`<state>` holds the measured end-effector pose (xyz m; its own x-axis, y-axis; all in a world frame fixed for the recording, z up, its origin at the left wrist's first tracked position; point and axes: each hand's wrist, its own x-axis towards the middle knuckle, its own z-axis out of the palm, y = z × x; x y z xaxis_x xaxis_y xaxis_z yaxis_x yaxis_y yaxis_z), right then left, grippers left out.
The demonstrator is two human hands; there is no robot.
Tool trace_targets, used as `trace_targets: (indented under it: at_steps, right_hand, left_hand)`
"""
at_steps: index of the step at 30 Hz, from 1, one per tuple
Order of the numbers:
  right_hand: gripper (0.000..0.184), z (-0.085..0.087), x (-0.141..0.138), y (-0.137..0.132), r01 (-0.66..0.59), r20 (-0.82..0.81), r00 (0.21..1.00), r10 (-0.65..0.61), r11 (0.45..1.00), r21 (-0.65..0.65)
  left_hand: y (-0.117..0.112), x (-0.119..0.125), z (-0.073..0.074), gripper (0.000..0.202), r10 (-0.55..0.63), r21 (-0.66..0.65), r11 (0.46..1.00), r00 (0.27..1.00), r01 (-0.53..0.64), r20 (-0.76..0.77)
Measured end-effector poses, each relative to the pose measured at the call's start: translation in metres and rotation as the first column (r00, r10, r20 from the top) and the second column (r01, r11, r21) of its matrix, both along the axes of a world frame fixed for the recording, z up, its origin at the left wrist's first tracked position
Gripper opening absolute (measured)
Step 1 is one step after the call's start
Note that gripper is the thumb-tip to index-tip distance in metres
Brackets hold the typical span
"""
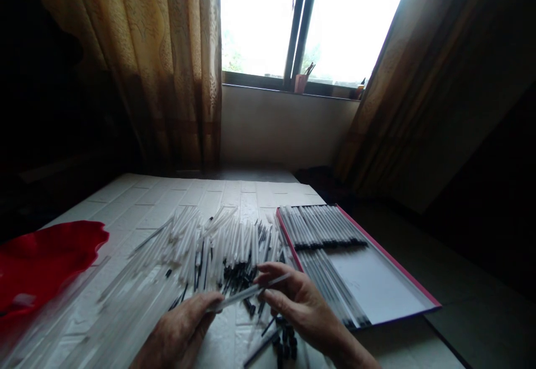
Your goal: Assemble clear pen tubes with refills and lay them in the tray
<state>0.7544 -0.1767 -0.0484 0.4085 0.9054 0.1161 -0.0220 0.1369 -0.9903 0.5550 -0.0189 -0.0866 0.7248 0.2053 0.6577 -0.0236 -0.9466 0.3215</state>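
Observation:
Both my hands hold one clear pen barrel (247, 292) level above the white table (138, 201). My left hand (184, 327) pinches its near-left end with closed fingers. My right hand (299, 302) grips the right end, fingers curled round it. Just beyond them lies a loose heap of white and clear pen barrels (209, 246) mixed with thin black refills. Small black caps (286, 342) are scattered under my right hand.
A flat tray with a pink rim (387, 257) lies to the right, with rows of finished pens (320, 226) laid side by side in it. A red plastic bag (39, 260) sits at the left edge. Curtains and a bright window stand behind.

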Motion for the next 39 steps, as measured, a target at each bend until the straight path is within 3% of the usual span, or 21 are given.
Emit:
trace_targets:
  at_steps: [2,5,7,9,11,13,18,23,27,30,34,37,39]
  right_hand:
    - [0.030,0.004,0.005,-0.004,0.009,0.066,0.998,-0.008,1.000,-0.006]
    - [0.014,0.005,0.009,-0.007,0.069,0.365,0.928,-0.076,0.997,0.034]
    - [0.016,0.001,0.006,-0.006,0.071,0.619,0.781,-0.084,0.996,0.045]
    - [0.018,-0.002,-0.001,-0.004,0.085,0.818,0.574,-0.035,0.996,-0.016]
    - [0.015,-0.005,-0.009,-0.002,0.153,0.919,0.393,0.029,0.983,-0.097]
    - [0.010,-0.005,-0.016,0.000,0.222,0.951,0.296,0.094,0.961,-0.164]
    - [0.006,-0.003,-0.025,0.006,0.311,0.955,0.231,0.183,0.916,-0.251]
    - [0.008,-0.004,-0.031,0.013,0.313,0.949,0.199,0.243,0.902,-0.296]
    - [0.007,-0.008,-0.032,0.015,0.312,0.944,0.227,0.239,0.901,-0.302]
    - [0.010,-0.011,-0.030,0.013,0.300,0.936,0.310,0.166,0.917,-0.262]
    - [0.014,-0.012,-0.022,0.009,0.239,0.822,0.569,-0.020,0.961,-0.142]
    - [0.003,-0.015,-0.014,0.006,0.223,0.598,0.789,-0.139,0.973,-0.067]
    - [0.007,-0.017,-0.010,0.005,0.213,0.435,0.884,-0.171,0.976,-0.050]
  left_hand:
    - [-0.002,0.000,0.003,0.025,-0.001,-0.057,0.998,1.000,0.001,0.001]
    - [-0.004,0.000,0.007,0.025,0.018,-0.173,0.985,1.000,-0.015,0.015]
    - [-0.005,0.001,0.006,0.024,0.030,-0.214,0.976,0.999,-0.027,0.012]
    - [-0.004,0.000,0.003,0.024,0.050,-0.204,0.978,0.999,-0.046,0.015]
    - [-0.003,0.000,0.000,0.024,0.070,-0.177,0.982,0.997,-0.065,0.020]
    - [-0.002,-0.001,-0.001,0.024,0.097,-0.136,0.986,0.995,-0.093,0.021]
    - [0.000,-0.001,0.007,0.025,0.168,0.000,0.986,0.985,-0.168,0.043]
    - [0.000,-0.001,0.011,0.021,0.149,0.013,0.989,0.988,-0.150,0.038]
    - [0.000,-0.001,0.012,0.017,0.143,-0.015,0.990,0.989,-0.143,0.040]
    - [0.000,-0.001,0.014,0.016,0.140,-0.023,0.990,0.989,-0.139,0.043]
    - [0.002,-0.001,0.015,0.019,0.152,0.012,0.988,0.987,-0.153,0.052]
    - [0.003,-0.001,0.015,0.023,0.150,0.045,0.987,0.987,-0.152,0.050]
    - [0.003,-0.001,0.015,0.024,0.141,0.062,0.988,0.989,-0.144,0.050]
